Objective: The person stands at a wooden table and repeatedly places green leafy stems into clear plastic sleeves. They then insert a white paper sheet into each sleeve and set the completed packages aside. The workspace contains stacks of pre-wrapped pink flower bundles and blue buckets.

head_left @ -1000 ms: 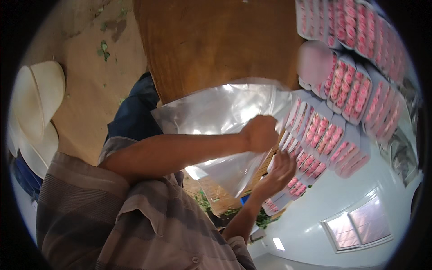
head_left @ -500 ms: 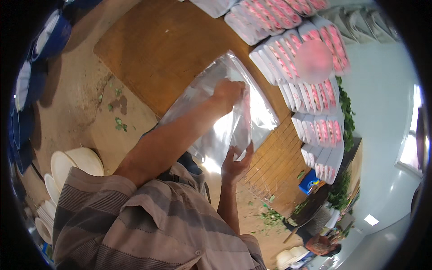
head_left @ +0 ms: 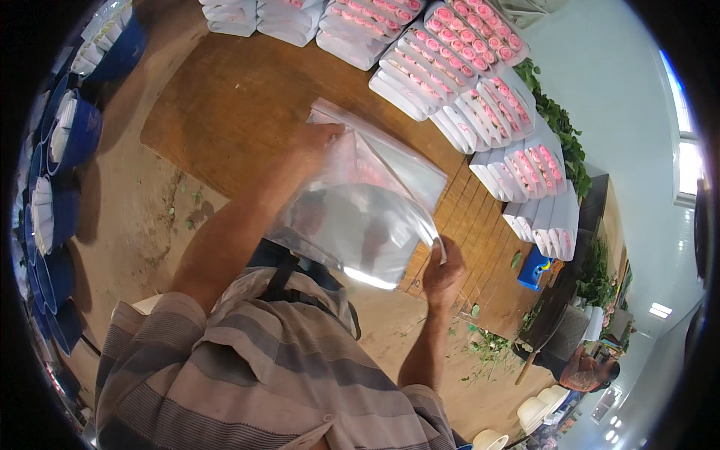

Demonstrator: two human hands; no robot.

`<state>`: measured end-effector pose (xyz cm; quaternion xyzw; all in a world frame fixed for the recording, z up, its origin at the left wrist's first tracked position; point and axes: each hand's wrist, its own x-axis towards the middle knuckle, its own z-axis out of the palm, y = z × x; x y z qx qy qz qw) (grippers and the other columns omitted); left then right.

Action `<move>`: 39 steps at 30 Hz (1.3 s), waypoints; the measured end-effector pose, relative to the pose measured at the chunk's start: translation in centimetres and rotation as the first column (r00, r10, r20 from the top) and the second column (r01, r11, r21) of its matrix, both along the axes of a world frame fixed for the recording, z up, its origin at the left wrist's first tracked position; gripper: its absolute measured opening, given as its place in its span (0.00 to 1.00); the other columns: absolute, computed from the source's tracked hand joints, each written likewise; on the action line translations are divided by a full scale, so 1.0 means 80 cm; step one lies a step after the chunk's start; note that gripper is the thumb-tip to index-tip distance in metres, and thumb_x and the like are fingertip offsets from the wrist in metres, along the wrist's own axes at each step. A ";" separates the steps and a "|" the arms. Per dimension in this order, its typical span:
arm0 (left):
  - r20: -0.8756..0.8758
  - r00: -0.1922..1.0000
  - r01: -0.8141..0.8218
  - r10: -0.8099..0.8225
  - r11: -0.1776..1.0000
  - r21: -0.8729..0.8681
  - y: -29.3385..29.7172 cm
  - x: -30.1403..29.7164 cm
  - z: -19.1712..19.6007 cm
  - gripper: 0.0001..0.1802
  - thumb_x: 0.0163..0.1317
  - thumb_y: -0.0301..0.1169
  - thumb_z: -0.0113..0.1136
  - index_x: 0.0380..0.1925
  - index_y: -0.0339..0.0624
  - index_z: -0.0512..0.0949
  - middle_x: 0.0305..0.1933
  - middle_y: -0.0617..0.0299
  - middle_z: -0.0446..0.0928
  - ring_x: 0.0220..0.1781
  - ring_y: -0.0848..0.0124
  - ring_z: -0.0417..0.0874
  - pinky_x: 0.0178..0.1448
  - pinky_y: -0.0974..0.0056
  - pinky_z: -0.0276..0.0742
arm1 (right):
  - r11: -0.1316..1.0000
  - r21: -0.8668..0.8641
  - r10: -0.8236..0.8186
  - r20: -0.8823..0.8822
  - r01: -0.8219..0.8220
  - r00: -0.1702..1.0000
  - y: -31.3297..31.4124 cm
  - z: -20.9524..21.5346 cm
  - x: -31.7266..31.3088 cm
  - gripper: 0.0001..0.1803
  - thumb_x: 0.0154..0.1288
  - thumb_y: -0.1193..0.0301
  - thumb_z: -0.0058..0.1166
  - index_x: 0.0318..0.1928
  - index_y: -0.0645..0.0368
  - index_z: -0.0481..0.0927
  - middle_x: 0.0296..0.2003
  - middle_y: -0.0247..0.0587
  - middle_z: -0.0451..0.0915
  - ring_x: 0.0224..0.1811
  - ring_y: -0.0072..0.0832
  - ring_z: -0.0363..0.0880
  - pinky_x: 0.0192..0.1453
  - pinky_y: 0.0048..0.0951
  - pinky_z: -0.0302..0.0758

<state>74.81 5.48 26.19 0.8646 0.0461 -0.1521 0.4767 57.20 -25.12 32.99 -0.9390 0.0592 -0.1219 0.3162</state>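
A glossy clear plastic sheet bows up between my hands above the near edge of a brown wooden table. My left hand is closed on its far left corner, fingertips partly hidden. At the right, my right hand pinches the sheet's edge between thumb and fingers. Beneath it lies more clear plastic, flat on the wood; whether it is one sheet or a stack I cannot tell.
Rows of pink roses in white wraps line the table's far and right sides. A small blue box sits near the right end. Blue buckets stand at the left. A person is at the lower right, near leaf scraps.
My left hand has moved left, taking the plastic's corner along. The right hand has shifted right and closed on the edge. The sheet is now spread between them, and the view has turned.
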 end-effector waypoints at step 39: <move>0.660 0.519 -0.094 0.543 0.804 -0.587 0.149 -0.115 0.436 0.12 0.70 0.31 0.55 0.46 0.34 0.81 0.41 0.58 0.82 0.44 0.69 0.82 0.51 0.65 0.78 | 0.891 -0.399 0.428 0.587 -0.215 0.687 0.049 0.391 0.134 0.18 0.63 0.81 0.53 0.52 0.57 0.86 0.40 0.40 0.88 0.45 0.24 0.85 0.55 0.28 0.77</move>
